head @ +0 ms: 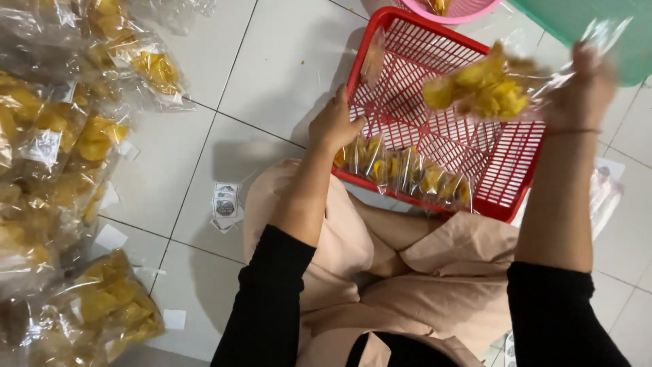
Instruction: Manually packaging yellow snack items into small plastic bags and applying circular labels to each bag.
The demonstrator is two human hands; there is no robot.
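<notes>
Head view, looking down at a person seated on a pale tiled floor (272,75), legs folded, in black sleeves and a peach garment.

Right hand (584,88): raised, closed around the top of a clear plastic bag of yellow chips (485,88). The bag hangs out to the left of the hand, above the red basket, blurred. Grip firm; individual fingers are hard to make out.

Left hand (334,126): lowered on the near left edge of the red plastic basket (502,160), fingers curled down. They rest on or against the end of a row of small chip packets (407,173); whether they pinch one, I cannot tell. The row runs rightward from this hand along the basket's near wall, packets standing on edge.

Beyond the right hand: a green container edge (577,17). Beyond the basket: part of a pink basket (468,8).

Well left of the left hand: a heap of filled chip bags (61,156) down the frame's left side, with white paper slips on the tiles beside it.

Below and left of the left hand, near the knee: a small stack of printed labels (225,204) on the floor.
</notes>
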